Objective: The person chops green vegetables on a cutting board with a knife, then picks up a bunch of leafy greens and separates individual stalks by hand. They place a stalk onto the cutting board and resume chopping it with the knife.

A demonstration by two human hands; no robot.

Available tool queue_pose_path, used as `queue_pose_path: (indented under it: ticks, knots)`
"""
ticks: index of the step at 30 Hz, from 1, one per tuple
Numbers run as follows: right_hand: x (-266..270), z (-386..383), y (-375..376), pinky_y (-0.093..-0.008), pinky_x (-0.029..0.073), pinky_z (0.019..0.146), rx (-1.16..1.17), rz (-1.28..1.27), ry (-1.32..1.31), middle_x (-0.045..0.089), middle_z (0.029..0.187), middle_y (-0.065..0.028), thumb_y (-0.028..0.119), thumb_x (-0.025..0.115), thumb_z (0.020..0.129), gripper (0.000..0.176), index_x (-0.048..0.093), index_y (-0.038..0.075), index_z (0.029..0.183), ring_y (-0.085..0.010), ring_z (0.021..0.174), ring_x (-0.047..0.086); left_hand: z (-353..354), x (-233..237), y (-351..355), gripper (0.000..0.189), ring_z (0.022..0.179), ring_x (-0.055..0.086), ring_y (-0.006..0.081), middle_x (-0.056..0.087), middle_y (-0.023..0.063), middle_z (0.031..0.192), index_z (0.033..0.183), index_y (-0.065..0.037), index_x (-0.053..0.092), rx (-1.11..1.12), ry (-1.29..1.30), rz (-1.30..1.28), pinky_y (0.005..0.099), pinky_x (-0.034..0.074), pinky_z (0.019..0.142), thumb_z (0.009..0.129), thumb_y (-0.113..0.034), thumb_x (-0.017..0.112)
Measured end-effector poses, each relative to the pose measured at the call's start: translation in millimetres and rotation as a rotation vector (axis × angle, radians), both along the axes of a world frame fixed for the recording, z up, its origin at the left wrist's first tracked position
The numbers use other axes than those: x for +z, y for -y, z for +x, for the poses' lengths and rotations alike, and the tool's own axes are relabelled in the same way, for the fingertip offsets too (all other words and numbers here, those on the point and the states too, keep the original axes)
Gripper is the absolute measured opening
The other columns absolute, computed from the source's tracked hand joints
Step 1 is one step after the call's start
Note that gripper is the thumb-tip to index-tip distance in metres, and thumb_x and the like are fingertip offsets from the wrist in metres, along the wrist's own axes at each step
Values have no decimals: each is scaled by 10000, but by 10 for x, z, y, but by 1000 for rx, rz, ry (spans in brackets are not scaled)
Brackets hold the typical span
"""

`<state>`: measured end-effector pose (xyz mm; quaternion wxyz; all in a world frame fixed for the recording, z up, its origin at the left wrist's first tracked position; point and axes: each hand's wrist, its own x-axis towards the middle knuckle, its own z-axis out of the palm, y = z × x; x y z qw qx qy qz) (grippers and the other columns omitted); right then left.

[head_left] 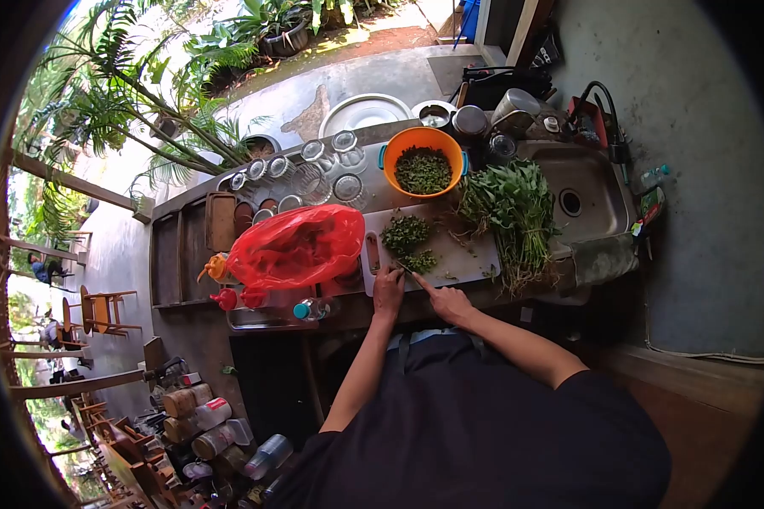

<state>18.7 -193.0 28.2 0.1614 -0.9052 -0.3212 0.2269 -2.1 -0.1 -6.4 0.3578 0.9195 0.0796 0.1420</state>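
On the white cutting board [475, 259] lie chopped greens [406, 231] in small heaps. My right hand [450, 303] is closed around a knife [416, 274], its blade pointing up and left toward the greens. Close to the blade, at the board's near edge, my left hand [388, 290] has its fingers drawn together; what they hold, if anything, is too small to tell. An orange bowl [457, 151] behind the board contains more chopped greens. Whole leafy stems with roots [518, 212] lie over the board's right side.
A red plastic bag [297, 246] stands left of the board, near a bottle with a teal cap [314, 309]. Upturned glass jars [312, 182] line the counter behind it. A metal sink [598, 182] is at the right, with pots [469, 121] at the back.
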Motion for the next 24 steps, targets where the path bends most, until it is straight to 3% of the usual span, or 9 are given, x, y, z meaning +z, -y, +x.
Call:
queue_pose_path:
  ticks: [18, 20, 24]
  knots:
    - [56, -15, 279, -525, 500, 587, 57, -21, 54, 640, 700, -180, 110, 468, 910, 828, 50, 349, 1584, -384, 596, 624, 52, 0, -22, 104, 888, 643, 362, 644, 172, 896, 907, -11, 727, 9, -31, -26, 432, 513, 795, 837, -79, 690]
    - [104, 17, 267, -535, 523, 668, 47, -19, -9, 664, 763, -205, 144, 441, 933, 779, 60, 341, 1584, -402, 669, 652, 45, 25, 2, 100, 896, 642, 355, 649, 163, 893, 900, -15, 731, 1, -23, -19, 428, 513, 800, 831, -77, 695]
    - [245, 21, 218, -540, 523, 699, 14, -39, -48, 662, 784, -216, 152, 442, 935, 757, 97, 335, 1584, -407, 702, 655, 37, 8, -7, 94, 907, 638, 344, 654, 151, 892, 891, -22, 736, 8, -40, -71, 424, 513, 805, 824, -77, 701]
